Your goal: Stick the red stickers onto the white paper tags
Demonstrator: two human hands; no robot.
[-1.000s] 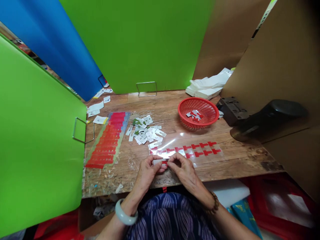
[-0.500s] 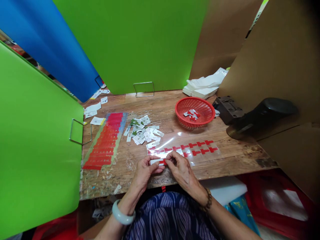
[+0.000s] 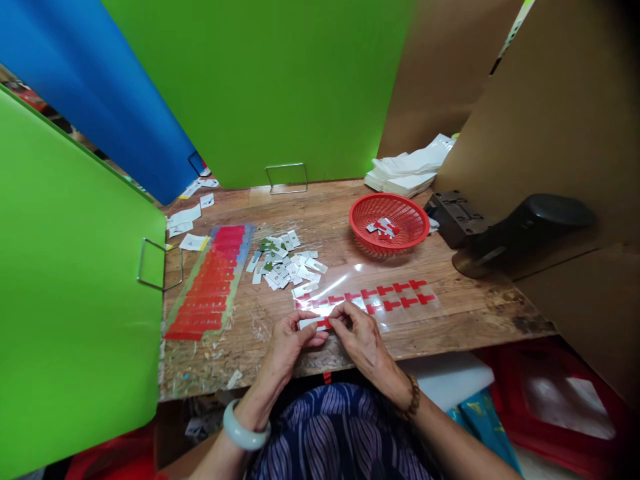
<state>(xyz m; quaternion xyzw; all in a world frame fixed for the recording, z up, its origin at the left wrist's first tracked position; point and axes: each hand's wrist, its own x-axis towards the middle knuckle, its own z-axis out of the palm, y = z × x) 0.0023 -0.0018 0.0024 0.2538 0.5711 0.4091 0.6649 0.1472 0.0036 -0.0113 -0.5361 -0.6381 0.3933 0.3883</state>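
Between my hands is a small flat silver-white piece (image 3: pixel 309 323) with a red sticker (image 3: pixel 323 323) at its right end. My left hand (image 3: pixel 293 335) pinches the piece near its left part. The thumb and forefinger of my right hand (image 3: pixel 356 328) are closed on the red sticker end. Just beyond lies a clear sheet (image 3: pixel 345 283) bearing rows of red T-shaped stickers (image 3: pixel 400 289), partly covered by my fingers. A loose pile of similar silver-white pieces (image 3: pixel 287 263), some with green marks, lies behind my left hand.
A red plastic basket (image 3: pixel 356 227) holds several pieces with red on them. At left lies a strip of red stickers (image 3: pixel 210 280). White sheets (image 3: pixel 407 175), a dark metal block (image 3: pixel 455 217) and a dark cylinder (image 3: pixel 520 233) stand at right. Green panels (image 3: pixel 270 87) enclose the table.
My hands stay almost still, both on the piece. The view has shifted very slightly; the other things on the table have not moved.
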